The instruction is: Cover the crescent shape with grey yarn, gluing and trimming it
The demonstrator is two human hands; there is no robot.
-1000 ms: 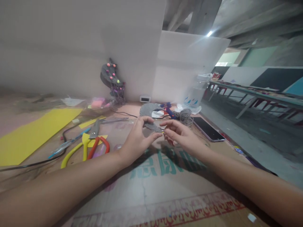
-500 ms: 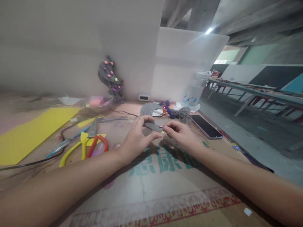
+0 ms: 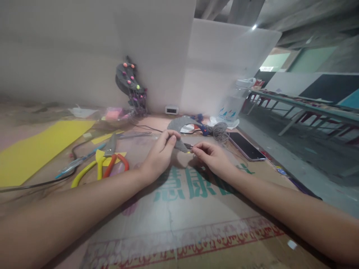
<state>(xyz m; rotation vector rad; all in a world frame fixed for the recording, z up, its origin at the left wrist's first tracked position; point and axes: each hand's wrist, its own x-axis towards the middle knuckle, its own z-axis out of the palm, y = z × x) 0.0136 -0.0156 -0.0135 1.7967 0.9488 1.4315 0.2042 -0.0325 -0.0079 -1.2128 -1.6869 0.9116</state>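
Over the printed cardboard, my left hand [image 3: 160, 154] pinches a small flat grey piece [image 3: 181, 147] between thumb and fingers. My right hand [image 3: 209, 154] is closed at the fingertips just right of that piece. A thin dark bit [image 3: 189, 146] spans the gap between the right fingertips and the grey piece; its kind is too small to tell. Behind my hands lies a larger curved grey piece [image 3: 177, 123], with a ball of grey yarn [image 3: 221, 132] to its right.
Scissors with yellow and red handles [image 3: 110, 164] lie on the left, near a yellow sheet [image 3: 42, 153]. At right are a phone [image 3: 246, 146] and a clear bottle [image 3: 232, 102]. A dark curved form with coloured pins [image 3: 127, 84] leans on the back panel, near a small digital display [image 3: 171, 110].
My left thumb has come up and closed onto the grey piece, where it was spread below it before. My right hand stays pinched beside it. The view has shifted slightly.
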